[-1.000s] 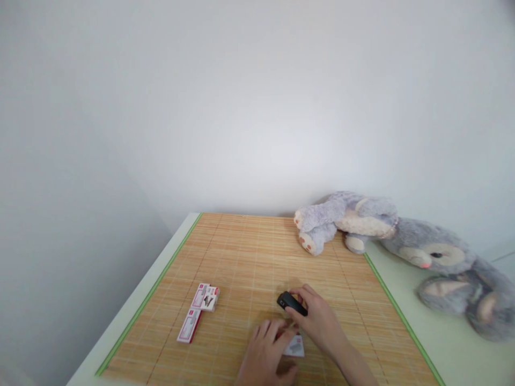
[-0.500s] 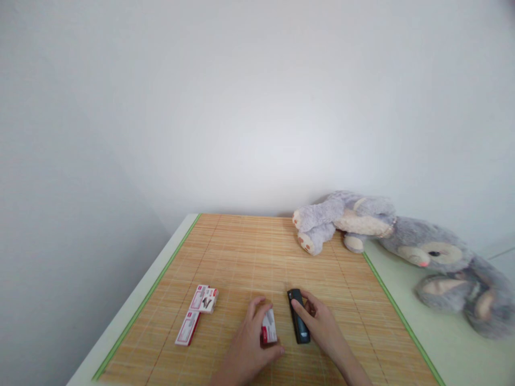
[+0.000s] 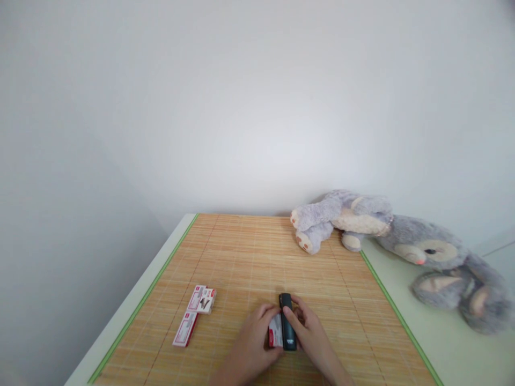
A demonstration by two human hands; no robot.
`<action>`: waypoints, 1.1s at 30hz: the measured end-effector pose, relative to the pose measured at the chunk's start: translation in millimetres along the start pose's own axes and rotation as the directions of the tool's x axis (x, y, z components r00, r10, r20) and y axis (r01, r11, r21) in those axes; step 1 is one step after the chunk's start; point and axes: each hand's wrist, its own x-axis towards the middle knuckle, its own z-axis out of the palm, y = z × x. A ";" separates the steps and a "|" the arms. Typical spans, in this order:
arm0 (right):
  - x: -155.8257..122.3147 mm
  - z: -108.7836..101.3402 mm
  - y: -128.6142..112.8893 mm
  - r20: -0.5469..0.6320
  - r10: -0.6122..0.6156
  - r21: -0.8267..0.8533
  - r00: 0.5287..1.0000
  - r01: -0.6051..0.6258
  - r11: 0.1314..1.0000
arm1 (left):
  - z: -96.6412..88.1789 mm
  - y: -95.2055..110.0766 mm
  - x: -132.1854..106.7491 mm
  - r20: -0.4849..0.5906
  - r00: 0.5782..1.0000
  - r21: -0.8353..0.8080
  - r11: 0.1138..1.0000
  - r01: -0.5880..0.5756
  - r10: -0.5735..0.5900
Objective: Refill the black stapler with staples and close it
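Left hand (image 3: 251, 348): grip closed on a small red-and-white box (image 3: 275, 332), held on its edge. Right hand (image 3: 311, 340): grip closed on a black stapler (image 3: 287, 321), its long axis pointing away from the person. Box and stapler touch side by side, box to the left, over the near middle of the bamboo mat (image 3: 249, 257). Spare boxes (image 3: 204, 299) lie well apart to the left. Plush rabbit (image 3: 422, 249) sprawls at the tabletop (image 3: 462, 343) far right, feet on the mat.
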 end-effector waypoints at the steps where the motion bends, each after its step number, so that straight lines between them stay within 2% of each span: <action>1: -0.4 1.2 0.6 -0.005 -0.006 0.000 1.000 0.006 1.000 | 1.7 -1.4 -0.3 0.005 1.000 0.002 1.000 0.002 -0.002; 7: 0.0 1.5 -1.8 -0.023 -0.036 -0.014 0.999 0.036 0.999 | 7.4 -9.9 -3.5 0.007 1.000 0.037 0.999 0.004 -0.004; 12: -3.5 3.4 -4.7 -0.026 -0.015 0.061 1.000 0.016 0.998 | 8.3 -10.6 -8.0 -0.004 1.000 0.004 1.000 0.030 -0.030; 15: -12.5 4.2 -7.9 -0.073 -0.001 0.108 0.997 0.009 0.994 | 3.9 -10.6 -16.6 -0.078 0.994 -0.036 0.997 0.072 -0.074; 17: -19.2 3.7 -8.8 -0.115 0.008 0.093 0.993 0.003 0.996 | -4.2 -14.9 -25.2 -0.187 0.976 -0.037 0.993 0.109 -0.114; 19: -24.1 2.8 -7.6 -0.146 0.014 0.059 0.989 -0.006 0.998 | -17.5 -26.2 -35.7 -0.334 0.929 -0.006 0.986 0.169 -0.161; 20: -25.5 2.4 -6.3 -0.155 0.015 0.038 0.988 -0.009 0.999 | -26.1 -34.5 -41.4 -0.418 0.890 0.017 0.978 0.210 -0.183; 22: -26.7 1.8 -3.6 -0.167 0.012 -0.009 0.986 -0.014 1.000 | -46.0 -55.0 -53.3 -0.597 0.782 0.079 0.957 0.279 -0.179; 24: -26.5 1.7 -2.1 -0.177 -0.003 -0.046 0.984 -0.005 0.999 | -67.8 -76.6 -63.5 -0.752 0.644 0.121 0.929 0.350 -0.145; 25: -26.3 1.8 -2.2 -0.184 -0.013 -0.059 0.983 0.002 0.998 | -78.4 -86.2 -67.1 -0.794 0.591 0.135 0.909 0.395 -0.139; 26: -26.2 1.9 -2.9 -0.188 -0.021 -0.067 0.982 0.008 0.998 | -88.5 -94.5 -69.5 -0.812 0.564 0.139 0.890 0.435 -0.150; 27: -26.2 2.0 -3.9 -0.193 -0.026 -0.073 0.981 0.012 0.997 | -97.7 -101.2 -70.4 -0.813 0.557 0.130 0.877 0.462 -0.172; 29: -26.6 1.9 -6.7 -0.201 -0.029 -0.079 0.979 0.013 0.997 | -112.4 -110.1 -68.1 -0.788 0.569 0.096 0.867 0.489 -0.234; 33: -28.0 0.9 -10.5 -0.181 -0.059 -0.113 0.982 0.039 0.993 | -126.4 -114.7 -56.0 -0.735 0.609 0.055 0.869 0.492 -0.298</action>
